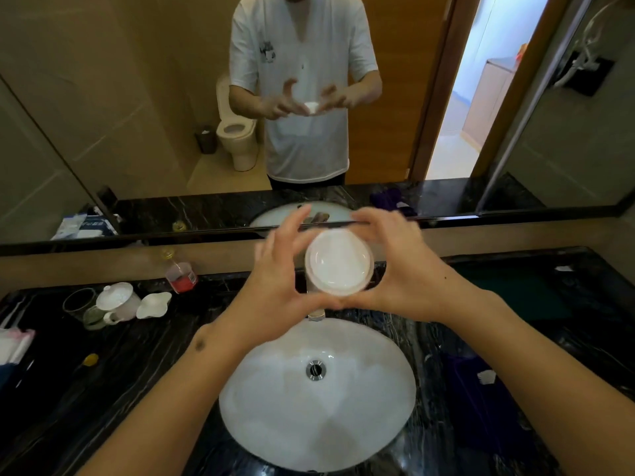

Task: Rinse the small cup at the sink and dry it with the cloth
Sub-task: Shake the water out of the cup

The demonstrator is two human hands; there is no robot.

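Squarely between both hands [343,280], cup [338,261]

Black marbled counter [147,355] with inset white sink [316,407], lidded teapot [118,302], purple cloth [481,400].

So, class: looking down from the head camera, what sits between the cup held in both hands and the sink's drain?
In the head view, the metal tap lies between the cup and the drain, then bare white sink.
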